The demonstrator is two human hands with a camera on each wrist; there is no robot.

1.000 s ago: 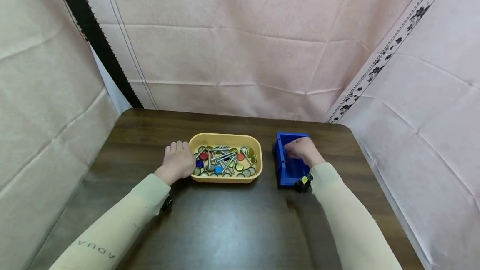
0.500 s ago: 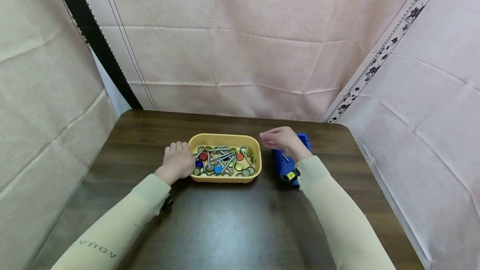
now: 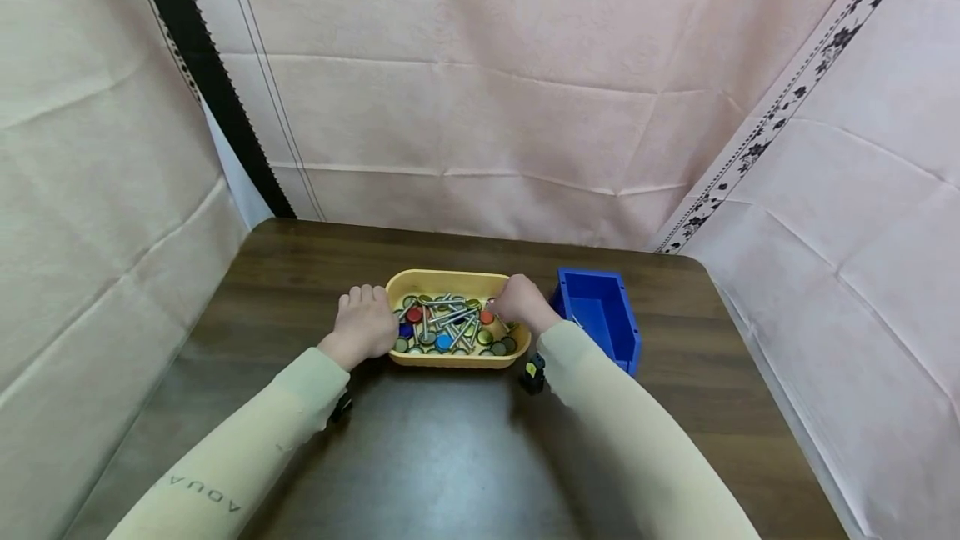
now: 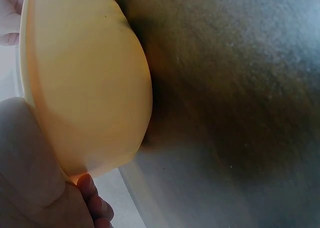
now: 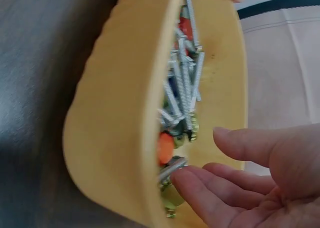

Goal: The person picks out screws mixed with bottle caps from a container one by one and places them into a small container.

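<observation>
My left hand grips the left end of a yellow plastic tray, its thumb on the outer wall in the left wrist view. Long threaded bolts and bottle caps in gold, red, blue and orange lie mixed in it. Over the tray's right end, my right hand reaches in. In the right wrist view its thumb and fingers are spread apart, and a fingertip meets a bolt beside an orange cap. Nothing is held between them.
To the right of the tray stands a blue plastic bin; part of a bolt shows in it beside my right sleeve. Both containers sit on a dark wooden table. Pale cloth hangs behind and at both sides.
My right hand has moved left from inside the blue bin to the tray's right end. The bin now sits slightly turned. My left hand keeps its grip on the tray.
</observation>
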